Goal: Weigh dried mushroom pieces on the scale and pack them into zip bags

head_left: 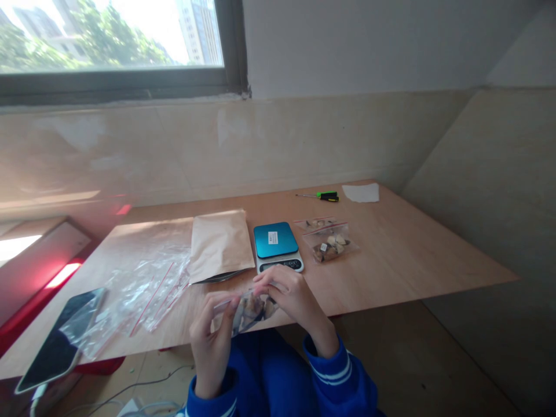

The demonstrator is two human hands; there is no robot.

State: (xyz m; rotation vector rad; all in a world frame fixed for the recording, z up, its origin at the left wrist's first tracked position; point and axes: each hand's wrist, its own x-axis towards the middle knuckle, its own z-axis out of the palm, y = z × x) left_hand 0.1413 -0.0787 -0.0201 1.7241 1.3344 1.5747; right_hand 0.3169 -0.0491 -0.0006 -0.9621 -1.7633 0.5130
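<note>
Between my two hands, at the table's front edge, is a clear zip bag point(252, 310) with brownish dried pieces inside. My left hand point(215, 327) pinches the bag's top edge at its left end, thumb against fingers. At the other end my right hand point(289, 289) grips the same edge with thumb and fingertips. Just beyond my hands stands a kitchen scale point(275, 240) with a blue top and a small white label; its display is partly behind my right hand. To its left lies a brown paper pouch point(221, 243), its dark opening facing me.
Two filled zip bags point(332, 243) lie right of the scale. Several flat clear bags point(147, 289) spread over the table's left, partly covering a phone point(65, 339) with a cable. Screwdrivers point(325, 196) and a white paper piece point(361, 193) lie at the back.
</note>
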